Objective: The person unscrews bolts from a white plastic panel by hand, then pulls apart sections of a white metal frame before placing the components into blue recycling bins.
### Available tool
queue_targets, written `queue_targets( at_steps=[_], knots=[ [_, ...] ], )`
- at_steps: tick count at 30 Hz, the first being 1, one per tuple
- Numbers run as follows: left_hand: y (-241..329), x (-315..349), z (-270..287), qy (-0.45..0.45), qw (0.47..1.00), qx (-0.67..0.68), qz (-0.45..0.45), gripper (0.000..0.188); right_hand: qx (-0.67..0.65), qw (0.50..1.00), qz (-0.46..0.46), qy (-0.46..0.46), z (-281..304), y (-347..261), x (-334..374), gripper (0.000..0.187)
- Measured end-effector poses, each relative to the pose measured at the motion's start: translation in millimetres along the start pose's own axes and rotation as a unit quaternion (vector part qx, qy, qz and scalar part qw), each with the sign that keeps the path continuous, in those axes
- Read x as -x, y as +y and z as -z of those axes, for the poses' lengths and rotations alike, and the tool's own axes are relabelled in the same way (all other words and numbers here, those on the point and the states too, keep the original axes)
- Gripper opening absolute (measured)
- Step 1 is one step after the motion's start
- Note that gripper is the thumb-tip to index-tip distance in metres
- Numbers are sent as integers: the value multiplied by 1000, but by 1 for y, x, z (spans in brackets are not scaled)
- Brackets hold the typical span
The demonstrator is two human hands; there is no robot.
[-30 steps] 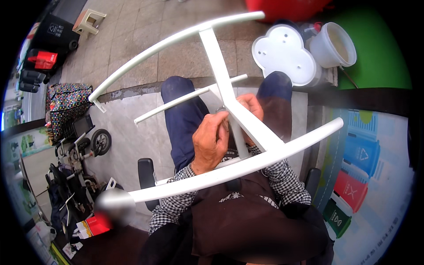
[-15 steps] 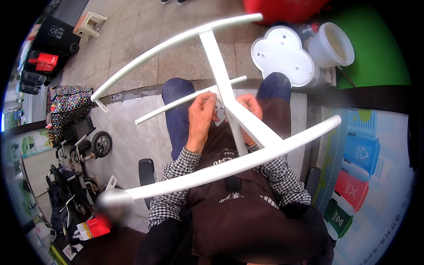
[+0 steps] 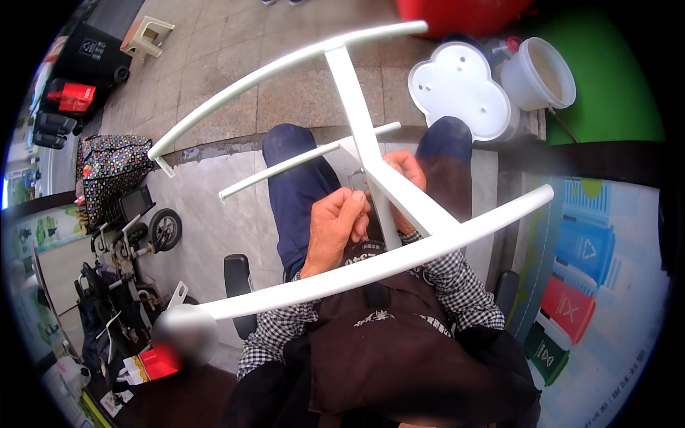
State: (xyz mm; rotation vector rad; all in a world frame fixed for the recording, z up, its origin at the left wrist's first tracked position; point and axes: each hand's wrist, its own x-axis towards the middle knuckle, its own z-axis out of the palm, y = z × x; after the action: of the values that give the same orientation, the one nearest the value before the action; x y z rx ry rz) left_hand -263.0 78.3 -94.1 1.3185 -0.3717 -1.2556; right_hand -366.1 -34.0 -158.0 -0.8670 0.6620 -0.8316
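Note:
Across my lap rests a white metal frame [image 3: 360, 118] of tubes with long curved outer bars joined at a middle crossing. My left hand [image 3: 334, 227] is just left of and below that crossing, apart from the bars. Its thumb and fingers are pinched together; what is in them, if anything, is too small to tell. Near the crossing is a thin grey metal piece [image 3: 356, 173], unclear in kind. My right hand [image 3: 405, 170] lies close against the crossing's right side, fingers curled. The slanted bar covers part of that hand, so its grip is hidden.
Beyond my right knee lies a white lobed board [image 3: 460, 93] with small holes, beside a white plastic bucket [image 3: 535, 75]. To the left are a wheeled folding cart [image 3: 164, 232], a dotted bag [image 3: 107, 171] and a small stool [image 3: 146, 36]. A chair armrest [image 3: 239, 285] flanks me.
My left hand has drawn back from the crossing, down toward my body, its fingers still pinched. The frame and my right hand stay almost where they were.

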Motion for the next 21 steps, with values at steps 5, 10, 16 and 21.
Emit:
queue_targets(
  at_steps=[5, 10, 16, 21],
  knots=[
    [17, -9, 0, 6, 999, -28, -16, 36, -34, 999, -7, -7, -3, -1, -1, 22],
    [8, -10, -7, 59, 994, -56, -75, 25, -21, 999, 29, -9, -2, -3, -1, 21],
    [-1, -17, -11, 53, 976, -16, -212, 10, -36, 998, 39, -22, 2, 4, -5, 23],
    [0, -12, 3, 26, 942, -205, -265, 19, -28, 997, 40, -56, 2, -3, -3, 26]
  ],
)
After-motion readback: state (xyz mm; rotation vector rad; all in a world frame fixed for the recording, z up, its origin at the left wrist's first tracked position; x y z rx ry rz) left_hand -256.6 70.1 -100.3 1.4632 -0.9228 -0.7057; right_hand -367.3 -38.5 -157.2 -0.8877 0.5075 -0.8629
